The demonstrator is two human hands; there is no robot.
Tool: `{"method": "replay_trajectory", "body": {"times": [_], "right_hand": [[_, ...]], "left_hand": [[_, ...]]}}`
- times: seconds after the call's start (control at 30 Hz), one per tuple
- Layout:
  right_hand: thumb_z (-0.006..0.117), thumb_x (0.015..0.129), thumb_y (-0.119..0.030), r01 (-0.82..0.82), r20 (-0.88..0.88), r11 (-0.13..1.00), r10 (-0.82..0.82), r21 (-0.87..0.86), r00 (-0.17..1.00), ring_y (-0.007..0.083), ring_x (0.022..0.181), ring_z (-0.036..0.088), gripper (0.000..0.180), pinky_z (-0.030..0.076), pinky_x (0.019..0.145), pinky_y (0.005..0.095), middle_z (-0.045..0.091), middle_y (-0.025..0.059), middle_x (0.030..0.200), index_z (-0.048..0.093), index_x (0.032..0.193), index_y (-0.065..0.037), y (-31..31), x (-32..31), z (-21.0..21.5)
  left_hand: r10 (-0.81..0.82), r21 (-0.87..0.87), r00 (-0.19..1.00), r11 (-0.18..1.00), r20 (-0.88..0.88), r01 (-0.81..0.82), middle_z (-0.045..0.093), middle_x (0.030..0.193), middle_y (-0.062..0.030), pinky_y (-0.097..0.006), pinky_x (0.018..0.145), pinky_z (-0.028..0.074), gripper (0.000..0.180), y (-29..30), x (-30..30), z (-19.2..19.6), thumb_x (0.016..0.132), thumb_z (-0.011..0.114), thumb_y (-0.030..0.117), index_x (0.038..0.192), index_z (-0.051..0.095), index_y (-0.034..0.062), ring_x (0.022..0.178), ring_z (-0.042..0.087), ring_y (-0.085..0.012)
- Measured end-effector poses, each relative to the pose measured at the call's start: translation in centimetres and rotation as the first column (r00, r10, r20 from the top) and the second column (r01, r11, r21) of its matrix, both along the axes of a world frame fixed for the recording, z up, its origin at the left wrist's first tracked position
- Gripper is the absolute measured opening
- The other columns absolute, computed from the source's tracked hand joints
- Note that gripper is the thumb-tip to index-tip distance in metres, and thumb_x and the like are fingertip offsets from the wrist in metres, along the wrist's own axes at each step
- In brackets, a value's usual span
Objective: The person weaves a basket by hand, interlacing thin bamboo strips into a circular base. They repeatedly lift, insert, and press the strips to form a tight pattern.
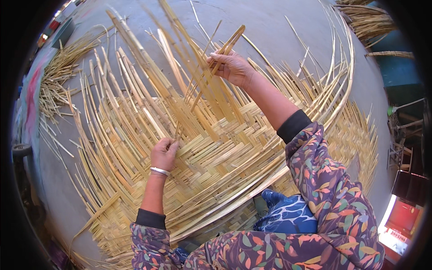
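Pale yellow woven bamboo-strip mat (216, 166) lies flat on the grey concrete floor (279, 22) and fills the middle of my view, its loose strip ends fanning out to the rim on all sides. At far left I note a separate heap of thin loose bamboo strips (56, 78) on the floor, well apart from both hands. Left hand (164, 154), with a silver bangle (160, 171) at the wrist, is closed down onto the weave, fingers curled and pinching a strip right at the edge of the finished plaiting; I cannot tell just how many strips it pins. Moving right, a bundle of long flat bamboo strips (198, 85) rises off the mat, tilted up and away. Right hand (231, 67) is closed around the upper ends of several of these, lifting them clear of the weave. My judgement: the lifted set should be kept fanned and taut while the left hand holds the crossing tight, so no gap opens at the weave edge and no strip kinks. At lower right, the blue patterned cloth (288, 213) over the knee rests on the mat's near edge.
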State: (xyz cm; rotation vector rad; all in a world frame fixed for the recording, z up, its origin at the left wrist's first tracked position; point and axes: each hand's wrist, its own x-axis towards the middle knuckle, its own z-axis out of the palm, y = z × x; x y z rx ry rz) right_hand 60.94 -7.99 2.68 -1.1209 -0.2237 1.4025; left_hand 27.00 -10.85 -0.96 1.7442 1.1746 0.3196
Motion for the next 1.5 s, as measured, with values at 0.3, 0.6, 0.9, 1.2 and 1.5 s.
{"method": "replay_trajectory", "body": {"times": [0.3, 0.6, 0.9, 1.2, 1.5], "right_hand": [[0.054, 0.091, -0.012, 0.076, -0.003, 0.955, -0.080, -0.288, 0.997, 0.0224, 0.087, 0.065, 0.010, 0.056, 0.076, 0.0341, 0.065, 0.0106, 0.092, 0.054, 0.097, -0.005, -7.8, 3.0, -3.3], [0.057, 0.090, -0.015, 0.117, -0.144, 0.993, -0.118, -0.014, 0.983, 0.0215, 0.096, 0.063, 0.014, 0.052, 0.087, 0.0363, 0.064, 0.0114, 0.098, 0.055, 0.100, -0.005, -8.0, 2.8, -2.2], [0.054, 0.090, -0.013, 0.058, 0.024, 0.968, -0.053, -0.243, 0.998, 0.0215, 0.096, 0.063, 0.020, 0.055, 0.080, 0.0308, 0.063, 0.0142, 0.103, 0.056, 0.105, -0.001, -10.1, 8.0, -2.7], [0.057, 0.082, -0.008, -0.225, 0.622, 0.822, 0.549, -0.523, 0.559, 0.0190, 0.083, 0.063, 0.014, 0.051, 0.071, 0.0287, 0.064, 0.0112, 0.087, 0.062, 0.092, 0.000, -8.2, 8.2, -2.4], [0.053, 0.080, -0.011, -0.091, 0.606, 0.600, 0.784, -0.795, -0.134, 0.0328, 0.097, 0.062, 0.029, 0.050, 0.081, 0.0389, 0.062, 0.0216, 0.107, 0.065, 0.104, 0.000, -5.6, 4.7, -0.9]], "left_hand": [[-0.174, -0.088, 0.960, 0.983, -0.221, 0.158, 0.060, 0.071, -0.0010, -0.025, 0.061, 0.045, 0.017, 1.6, 1.2, -1.2, 0.078, 0.068, 0.015, 0.089, 0.066, 0.0012, 0.064, 0.053, -0.0098], [-0.106, -0.233, 0.985, 0.970, -0.136, 0.072, 0.059, 0.071, 0.0000, -0.025, 0.063, 0.045, 0.020, 2.1, 0.0, -3.2, 0.077, 0.068, 0.020, 0.086, 0.066, 0.0021, 0.065, 0.053, -0.0096], [-0.073, -0.137, 0.984, 0.989, -0.162, 0.050, 0.057, 0.070, -0.0007, -0.026, 0.064, 0.044, 0.022, 1.2, 0.4, -2.7, 0.077, 0.069, 0.021, 0.086, 0.065, 0.0015, 0.065, 0.052, -0.0103], [-0.052, -0.026, 0.985, 0.998, -0.165, 0.048, 0.056, 0.072, -0.0038, -0.026, 0.063, 0.044, 0.021, 0.9, 0.4, -3.0, 0.076, 0.069, 0.019, 0.083, 0.064, -0.0001, 0.065, 0.053, -0.0121], [-0.016, 0.018, 0.989, 1.000, -0.145, 0.019, 0.054, 0.071, -0.0040, -0.027, 0.062, 0.044, 0.020, 0.7, -0.2, -3.6, 0.076, 0.068, 0.018, 0.082, 0.063, -0.0002, 0.065, 0.051, -0.0132]]}}
